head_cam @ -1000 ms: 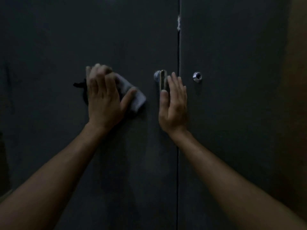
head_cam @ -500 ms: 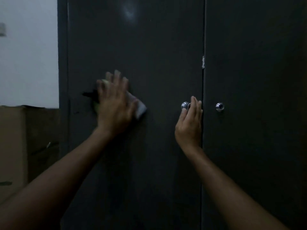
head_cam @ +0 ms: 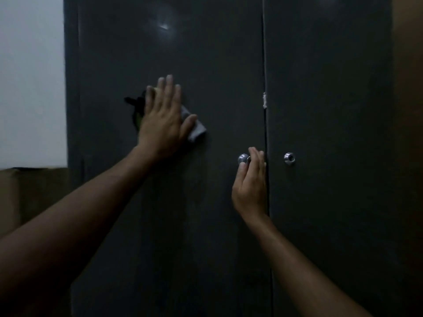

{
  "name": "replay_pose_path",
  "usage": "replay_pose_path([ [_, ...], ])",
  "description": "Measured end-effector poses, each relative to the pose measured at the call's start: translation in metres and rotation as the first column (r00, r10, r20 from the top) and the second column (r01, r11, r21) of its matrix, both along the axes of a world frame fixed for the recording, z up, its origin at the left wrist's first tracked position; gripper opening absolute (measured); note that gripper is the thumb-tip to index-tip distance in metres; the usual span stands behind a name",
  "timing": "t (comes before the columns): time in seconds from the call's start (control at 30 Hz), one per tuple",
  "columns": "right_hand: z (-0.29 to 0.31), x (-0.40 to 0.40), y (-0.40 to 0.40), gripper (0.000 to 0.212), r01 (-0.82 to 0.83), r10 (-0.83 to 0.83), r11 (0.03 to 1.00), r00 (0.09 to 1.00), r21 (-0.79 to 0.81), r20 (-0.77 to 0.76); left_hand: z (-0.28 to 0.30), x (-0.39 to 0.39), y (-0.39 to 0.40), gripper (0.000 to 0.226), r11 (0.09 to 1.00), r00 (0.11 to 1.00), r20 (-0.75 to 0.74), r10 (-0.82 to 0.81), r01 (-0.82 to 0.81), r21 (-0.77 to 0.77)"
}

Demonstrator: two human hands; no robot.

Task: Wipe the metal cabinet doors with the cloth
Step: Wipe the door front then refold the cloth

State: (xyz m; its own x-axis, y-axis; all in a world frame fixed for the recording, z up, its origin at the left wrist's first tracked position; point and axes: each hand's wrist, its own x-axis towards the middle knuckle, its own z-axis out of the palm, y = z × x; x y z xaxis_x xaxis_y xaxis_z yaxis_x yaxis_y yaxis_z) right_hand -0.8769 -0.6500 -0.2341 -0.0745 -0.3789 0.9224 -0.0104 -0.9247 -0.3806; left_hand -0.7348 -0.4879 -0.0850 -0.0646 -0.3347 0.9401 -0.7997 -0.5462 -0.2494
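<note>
Cloth (head_cam: 196, 130) soft, grey | left hand (head_cam: 163, 121) flat pressing it | right hand (head_cam: 250, 186) straight-fingered, empty

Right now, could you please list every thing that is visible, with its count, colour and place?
cabinet doors: two, dark grey, filling the view
cloth: one, grey, flat on the left door
handle: one, silver, left door's right edge
lock ring: one, silver, right door
white scrap: one, in the door gap
wall: white, far left
left hand: presses the cloth
right hand: fingers at the handle
</note>
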Motion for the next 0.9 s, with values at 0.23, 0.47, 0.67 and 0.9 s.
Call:
replay_pose_path([
  [0.23,0.009,-0.012,-0.017,0.051,0.056,-0.061,0.997,0.995,-0.056,-0.085,-0.069,0.002,-0.020,0.073,0.821,0.849,0.462,-0.255,-0.062,0.568],
  [0.47,0.012,-0.014,-0.008,0.052,0.123,-0.120,0.992,0.978,0.009,-0.172,0.110,-0.006,-0.026,0.079,0.966,0.937,0.320,-0.141,0.060,0.250],
  [0.67,0.026,-0.012,0.004,0.059,0.304,-0.276,0.941,0.944,0.149,-0.182,0.101,-0.068,-0.143,0.073,0.782,0.810,0.423,-0.406,0.067,0.620],
  [0.9,0.048,-0.010,0.025,0.062,0.297,-0.202,0.860,0.945,0.415,-0.258,0.215,-0.044,-0.097,0.083,0.836,0.865,0.360,-0.351,0.116,0.536],
])
